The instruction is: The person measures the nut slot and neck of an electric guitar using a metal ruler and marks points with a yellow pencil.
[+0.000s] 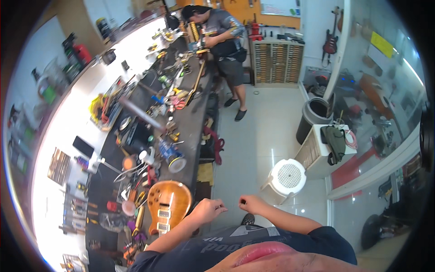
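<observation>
My left hand is held in front of my body, just right of the bench edge, with its fingers bent together. Anything between those fingertips is too small to make out. My right hand is curled closed a short way to the right, facing the left one with a gap between them. A small dark spot shows inside its curl, and I cannot tell what it is. Nearest to my left hand, an amber wooden electric guitar body lies on the dark workbench. My left forearm passes over or beside its lower edge.
A blue power tool, cables and many hand tools crowd the bench. Another person bends over work at its far end. A white stool, a white cabinet and a grey bin stand to the right, before a glass partition.
</observation>
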### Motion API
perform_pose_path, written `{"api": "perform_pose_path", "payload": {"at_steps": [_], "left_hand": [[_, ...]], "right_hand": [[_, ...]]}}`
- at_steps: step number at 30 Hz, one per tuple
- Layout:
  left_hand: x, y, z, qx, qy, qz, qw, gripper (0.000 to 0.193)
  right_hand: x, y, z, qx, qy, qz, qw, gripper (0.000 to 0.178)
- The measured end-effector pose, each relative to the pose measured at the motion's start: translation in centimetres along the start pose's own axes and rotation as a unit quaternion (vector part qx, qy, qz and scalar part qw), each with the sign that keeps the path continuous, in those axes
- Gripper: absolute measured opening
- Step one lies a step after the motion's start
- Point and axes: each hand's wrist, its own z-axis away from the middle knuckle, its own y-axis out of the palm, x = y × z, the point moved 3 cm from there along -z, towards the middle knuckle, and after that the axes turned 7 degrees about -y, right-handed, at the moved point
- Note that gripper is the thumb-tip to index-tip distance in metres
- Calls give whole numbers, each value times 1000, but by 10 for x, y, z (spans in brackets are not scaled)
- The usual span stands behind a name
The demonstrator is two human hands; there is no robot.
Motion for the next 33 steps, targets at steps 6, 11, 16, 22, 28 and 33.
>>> {"api": "perform_pose_path", "payload": {"at_steps": [6, 11, 16, 22, 28, 33], "left_hand": [[-38, -8, -146, 92, 175, -41, 979, 28], [-60, 2, -263, 125, 303, -18, 944, 24], [-67, -42, -398, 202, 206, -117, 950, 26], [-77, -107, -609, 213, 277, -103, 931, 25], [-105, -170, -789, 245, 326, -95, 908, 19], [-109, -197, -935, 172, 242, -74, 952, 23]], "right_hand": [[-76, -125, 43, -175, 147, -28, 973, 29], [-142, -153, 80, -283, 239, -31, 928, 27], [-217, -163, 4, -321, 316, -205, 869, 15], [-298, -280, -160, -308, 261, -257, 878, 20], [-353, -435, -276, -371, 266, -241, 857, 11], [-401, -563, -340, -391, 226, -293, 843, 13]]}}
